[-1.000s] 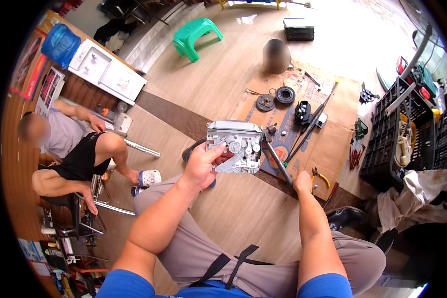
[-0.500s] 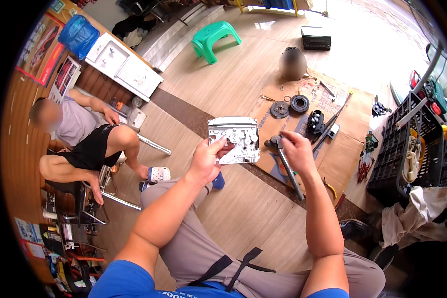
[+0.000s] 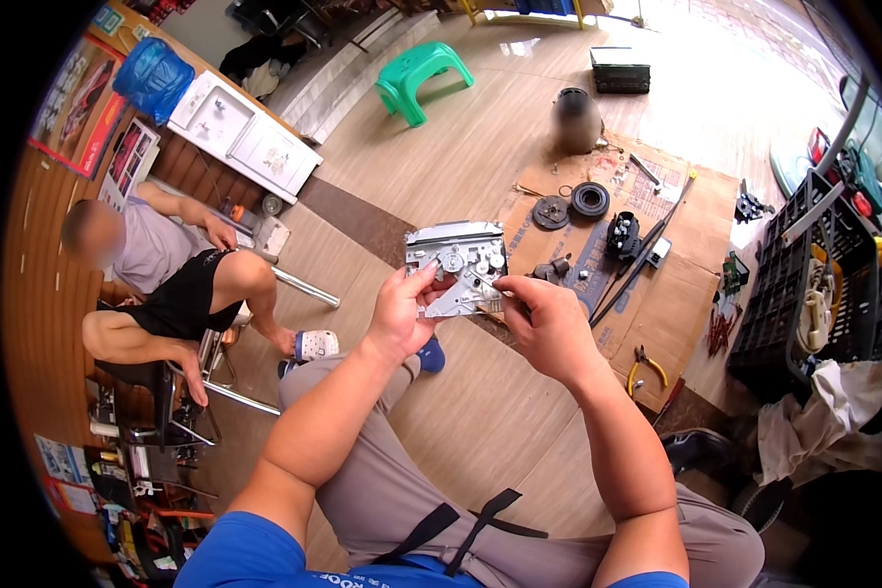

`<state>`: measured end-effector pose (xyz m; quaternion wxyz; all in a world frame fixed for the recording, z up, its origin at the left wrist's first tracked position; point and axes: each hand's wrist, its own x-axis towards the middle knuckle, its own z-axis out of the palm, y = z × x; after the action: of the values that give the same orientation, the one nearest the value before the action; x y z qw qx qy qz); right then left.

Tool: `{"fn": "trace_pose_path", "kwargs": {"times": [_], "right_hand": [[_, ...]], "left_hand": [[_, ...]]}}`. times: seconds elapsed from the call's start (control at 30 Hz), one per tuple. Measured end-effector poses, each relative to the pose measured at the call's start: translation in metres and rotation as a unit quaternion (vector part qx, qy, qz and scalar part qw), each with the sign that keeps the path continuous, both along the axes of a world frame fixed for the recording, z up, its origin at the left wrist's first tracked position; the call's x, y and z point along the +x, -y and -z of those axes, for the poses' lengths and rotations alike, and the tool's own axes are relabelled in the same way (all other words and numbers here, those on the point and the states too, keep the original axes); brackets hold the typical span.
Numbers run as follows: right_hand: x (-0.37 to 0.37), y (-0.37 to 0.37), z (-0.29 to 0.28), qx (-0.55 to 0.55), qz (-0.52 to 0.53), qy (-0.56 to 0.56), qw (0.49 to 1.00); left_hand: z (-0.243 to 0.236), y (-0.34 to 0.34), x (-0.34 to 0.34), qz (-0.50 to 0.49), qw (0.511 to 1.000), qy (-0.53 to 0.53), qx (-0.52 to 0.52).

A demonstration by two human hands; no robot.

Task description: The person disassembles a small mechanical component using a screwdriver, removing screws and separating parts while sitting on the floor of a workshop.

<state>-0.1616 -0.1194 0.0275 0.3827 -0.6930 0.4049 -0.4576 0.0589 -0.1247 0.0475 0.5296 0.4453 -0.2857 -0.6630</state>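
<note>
Grasps a silver disc-drive mechanism [image 3: 465, 257] in the left hand [image 3: 399, 312], over the wood-toned floor [image 3: 480, 412] and at the near left side of a cardboard sheet [image 3: 657, 314]. Clamps the plate by the left near corner, thumb [image 3: 419, 280] laid across the geared face, the other left fingers mostly hidden beneath.

Measures nearly square in outline, so offers only a weak long axis; carries a dark slot along the far edge, running left to right, with the right end angled slightly away. Lies directly left of the right fingertips [image 3: 505, 285] and a little beyond them, held firmly by the left and met at the right edge by the right hand [image 3: 556, 328] (nearer to the exposed gears on that side).

Draws the right thumb and forefinger close together, in a narrow pinch, the remaining fingers curled into the palm. Cannot tell from above whether touching the plate or just beside it, nor whether gripping some small part between the tips. Leaves yellow-handled pliers [image 3: 641, 357] on the cardboard, apart from both hands.
</note>
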Motion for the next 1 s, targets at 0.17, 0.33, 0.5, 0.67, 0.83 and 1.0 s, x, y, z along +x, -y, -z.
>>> {"fn": "trace_pose_path", "kwargs": {"times": [0.17, 0.33, 0.5, 0.67, 0.83, 1.0], "right_hand": [[0.005, -0.007, -0.011, -0.052, 0.046, -0.072, 0.995], [0.006, -0.006, -0.006, -0.087, 0.069, -0.093, 0.99], [0.006, -0.005, -0.003, -0.085, 0.07, -0.073, 0.991], [0.004, -0.004, -0.003, -0.078, 0.062, -0.07, 0.993], [-0.001, -0.002, -0.002, -0.083, 0.046, -0.074, 0.993], [-0.005, -0.004, -0.003, -0.099, 0.027, -0.119, 0.988]], "left_hand": [[0.001, -0.001, 0.003, -0.003, 1.0, 0.002, -0.001], [-0.003, -0.002, -0.001, 0.0, 1.0, 0.005, -0.006], [-0.002, -0.001, 0.0, 0.013, 1.0, 0.004, -0.008], [0.001, 0.0, 0.0, 0.019, 1.0, 0.003, -0.016], [0.0, 0.001, 0.003, 0.035, 0.999, 0.031, -0.02], [-0.003, -0.001, 0.001, 0.048, 0.997, 0.055, -0.031]]}}
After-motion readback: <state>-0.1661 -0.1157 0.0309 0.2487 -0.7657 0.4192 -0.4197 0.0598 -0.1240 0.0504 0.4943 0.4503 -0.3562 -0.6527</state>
